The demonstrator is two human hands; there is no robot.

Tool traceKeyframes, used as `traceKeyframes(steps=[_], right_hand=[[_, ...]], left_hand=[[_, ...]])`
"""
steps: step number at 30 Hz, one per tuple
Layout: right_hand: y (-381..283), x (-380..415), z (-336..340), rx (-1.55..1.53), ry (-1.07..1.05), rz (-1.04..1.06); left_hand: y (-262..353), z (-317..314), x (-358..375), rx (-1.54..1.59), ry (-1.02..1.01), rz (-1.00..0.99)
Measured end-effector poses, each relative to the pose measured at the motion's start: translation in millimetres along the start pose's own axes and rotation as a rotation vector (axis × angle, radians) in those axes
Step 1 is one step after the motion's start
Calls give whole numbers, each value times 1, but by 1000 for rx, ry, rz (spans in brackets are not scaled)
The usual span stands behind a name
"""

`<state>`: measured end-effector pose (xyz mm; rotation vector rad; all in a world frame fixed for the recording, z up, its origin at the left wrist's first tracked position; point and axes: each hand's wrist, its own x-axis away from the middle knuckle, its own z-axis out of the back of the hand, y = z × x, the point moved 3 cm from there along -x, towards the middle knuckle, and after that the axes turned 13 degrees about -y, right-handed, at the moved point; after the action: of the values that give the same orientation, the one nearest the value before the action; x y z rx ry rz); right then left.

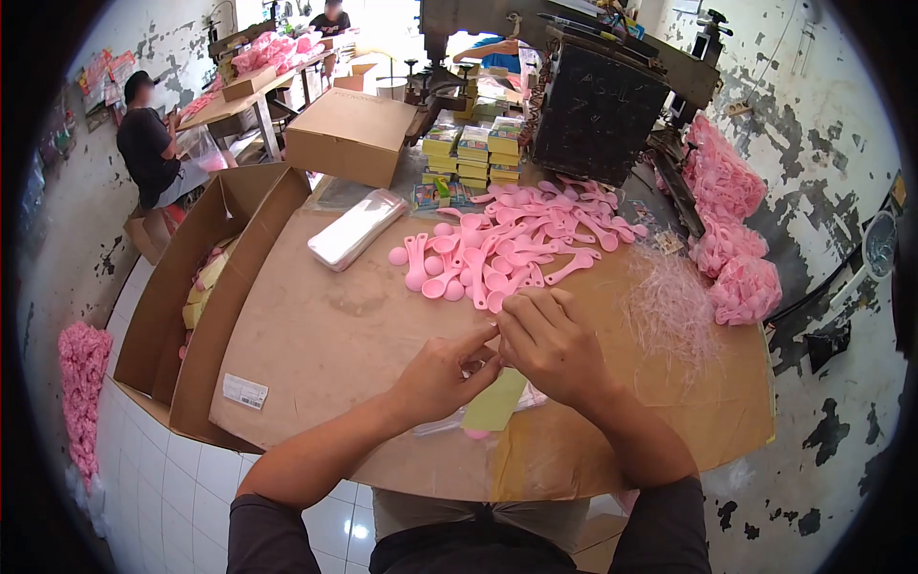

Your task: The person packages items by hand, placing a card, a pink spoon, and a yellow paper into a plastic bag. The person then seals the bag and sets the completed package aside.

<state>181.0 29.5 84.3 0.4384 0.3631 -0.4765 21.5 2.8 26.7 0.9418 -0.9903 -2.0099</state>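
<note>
My left hand (445, 373) and my right hand (555, 349) meet over the near middle of the table, both with fingers pinched together. Between and below them hangs a small clear plastic bag (521, 397) with a yellow-green card (494, 404) in it. A bit of pink shows under the card's lower end; the fingers hide the bag's top. Just beyond my hands lies a loose heap of pink measuring spoons (526, 239). A stack of clear plastic bags (357, 230) lies left of the heap.
Behind the spoons stand stacks of printed cards (472, 145), a closed cardboard box (351, 134) and a black machine box (601, 105). Pink filled bags (732, 244) and plastic strands (669, 306) are at right. An open carton (201, 316) borders the left. A person (148, 143) sits further back.
</note>
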Motion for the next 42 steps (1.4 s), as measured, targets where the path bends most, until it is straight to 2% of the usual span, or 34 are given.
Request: traceKeyframes(steps=[15, 18, 20, 22, 24, 26, 28, 31, 32, 35, 38, 41, 42], right_hand=[[21, -2, -4, -203, 49, -121], [50, 6, -6, -378, 66, -127], [79, 15, 5, -859, -8, -479], [119, 38, 20, -1284, -121, -577], [158, 72, 41, -1330, -273, -622], [209, 118, 31, -1468, -144, -632], [255, 168, 2, -969, -281, -956], [263, 218, -16, 442, -633, -1033], [289, 232, -20, -29, -417, -1042], [252, 180, 19, -39, -266, -913], [241, 150, 36, -423, -113, -1111], [230, 139, 30, -584, -201, -1237], [223, 138, 31, -211, -223, -1053]], left_hand=[[-3, 4, -1, -11, -45, 24], [-2, 7, -2, 147, -25, 54], [-8, 8, -2, 290, 2, 37], [-9, 10, -3, 426, 38, 61], [-10, 13, -4, 498, 72, 75], [-8, 16, -5, 508, 100, 78], [-10, 17, -5, 499, 100, 101], [-13, 20, -6, 513, 91, 96], [-14, 19, -7, 526, 82, 91], [-13, 17, -8, 568, 80, 50], [-10, 18, -9, 534, 81, 63], [-11, 22, -9, 518, 83, 100], [-12, 22, -8, 523, 87, 102]])
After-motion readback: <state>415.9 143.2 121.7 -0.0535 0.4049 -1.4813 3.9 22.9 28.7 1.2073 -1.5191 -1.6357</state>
